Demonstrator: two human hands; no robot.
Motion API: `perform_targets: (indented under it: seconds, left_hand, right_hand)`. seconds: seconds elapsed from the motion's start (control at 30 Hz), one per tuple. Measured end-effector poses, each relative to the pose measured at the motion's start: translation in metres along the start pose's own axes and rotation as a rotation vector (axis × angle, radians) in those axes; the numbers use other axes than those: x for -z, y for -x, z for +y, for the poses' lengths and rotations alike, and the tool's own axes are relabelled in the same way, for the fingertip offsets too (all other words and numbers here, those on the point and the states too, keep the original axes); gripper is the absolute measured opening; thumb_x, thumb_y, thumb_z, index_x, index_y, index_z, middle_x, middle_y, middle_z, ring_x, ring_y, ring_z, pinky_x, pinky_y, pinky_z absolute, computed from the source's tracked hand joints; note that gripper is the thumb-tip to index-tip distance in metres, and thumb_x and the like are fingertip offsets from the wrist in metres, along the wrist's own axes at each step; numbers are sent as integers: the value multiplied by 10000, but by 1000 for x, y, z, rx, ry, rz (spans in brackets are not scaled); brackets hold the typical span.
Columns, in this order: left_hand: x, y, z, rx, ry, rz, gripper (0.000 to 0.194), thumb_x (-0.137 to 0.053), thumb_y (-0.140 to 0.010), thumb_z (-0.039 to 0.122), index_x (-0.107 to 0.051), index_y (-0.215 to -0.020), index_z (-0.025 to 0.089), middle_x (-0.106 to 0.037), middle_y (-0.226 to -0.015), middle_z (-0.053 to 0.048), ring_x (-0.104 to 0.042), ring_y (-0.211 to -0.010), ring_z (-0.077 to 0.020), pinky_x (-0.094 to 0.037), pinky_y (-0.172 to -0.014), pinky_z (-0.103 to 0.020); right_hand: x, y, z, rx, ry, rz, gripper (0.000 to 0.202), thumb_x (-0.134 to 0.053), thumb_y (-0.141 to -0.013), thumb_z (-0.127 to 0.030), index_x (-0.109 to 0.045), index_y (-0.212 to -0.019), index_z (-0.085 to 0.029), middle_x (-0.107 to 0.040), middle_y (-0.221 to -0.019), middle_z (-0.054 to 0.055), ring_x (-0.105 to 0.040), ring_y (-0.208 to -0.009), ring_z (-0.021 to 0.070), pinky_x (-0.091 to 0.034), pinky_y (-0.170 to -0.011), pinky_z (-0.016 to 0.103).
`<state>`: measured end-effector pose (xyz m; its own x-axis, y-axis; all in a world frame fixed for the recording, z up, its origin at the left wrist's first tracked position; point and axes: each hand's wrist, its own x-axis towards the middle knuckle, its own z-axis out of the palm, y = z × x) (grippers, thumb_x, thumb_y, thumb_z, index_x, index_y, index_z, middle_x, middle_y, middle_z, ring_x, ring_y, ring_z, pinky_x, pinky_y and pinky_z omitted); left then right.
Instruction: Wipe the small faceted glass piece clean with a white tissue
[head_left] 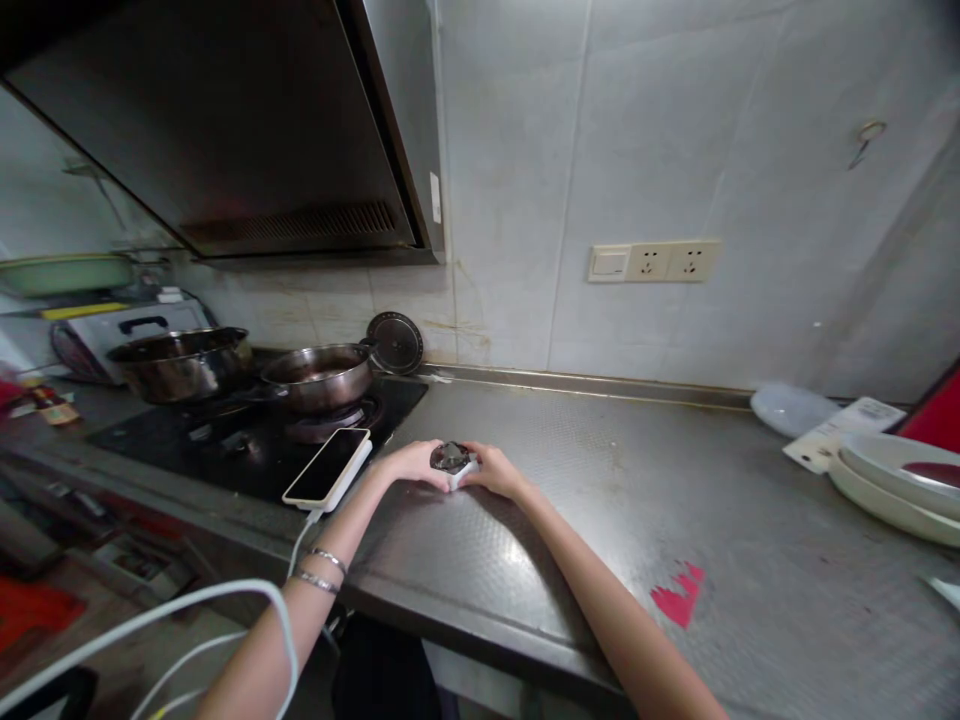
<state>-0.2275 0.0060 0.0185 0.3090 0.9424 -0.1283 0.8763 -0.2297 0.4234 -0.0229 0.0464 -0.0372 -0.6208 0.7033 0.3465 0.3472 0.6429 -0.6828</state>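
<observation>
Held a small object (452, 460) between the left hand (416, 463) and the right hand (493, 468), fingers closed around opposite sides, on or just above the counter (570, 450) near its left edge. Showed a dark, glossy, rounded top over a white lower part, partly hidden by fingers. Kept the phone (328, 470) left of the left hand, on the front right corner of the black stove (232, 450), with a white cable (202, 592) looping across the left forearm. Had two shiny metal pots (184, 365) farther back. Left a jagged red scrap (681, 597) flat toward the front edge, right of the right forearm, and stacked plates (900, 480) toward the right end of the dimpled metal.
</observation>
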Motion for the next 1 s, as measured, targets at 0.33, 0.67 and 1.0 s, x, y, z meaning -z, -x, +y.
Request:
perform_targets:
  seconds: [0.33,0.67,1.0]
  left_hand:
    - [-17,5,-17,-90,164,164,784,-799,-491,373,-536,-1214,225,-643,-1170,-79,-588,-1084,-273,-425,-903,-306]
    - [-24,1,-30,-134,337,195,762,-790,-505,241,-541,-1224,196,-631,-1196,-70,-588,-1080,-230,-409,-944,-306]
    - [-31,0,-35,-134,400,236,761,-799,-491,219,-551,-1208,173,-628,-1198,-96,-584,-1096,-233,-405,-973,-336]
  right_hand:
    - [3,0,-1,-6,-33,-9,720,-798,-572,-372,-562,-1228,-194,-672,-1096,72,-625,-934,229,-471,-819,319]
    - [8,-1,2,15,-67,-20,681,-786,-591,-389,-580,-1213,-208,-686,-1067,55,-639,-916,213,-475,-819,304]
    - [7,-4,1,4,-27,-32,680,-796,-573,-403,-603,-1196,-213,-695,-1051,61,-641,-899,233,-476,-800,313]
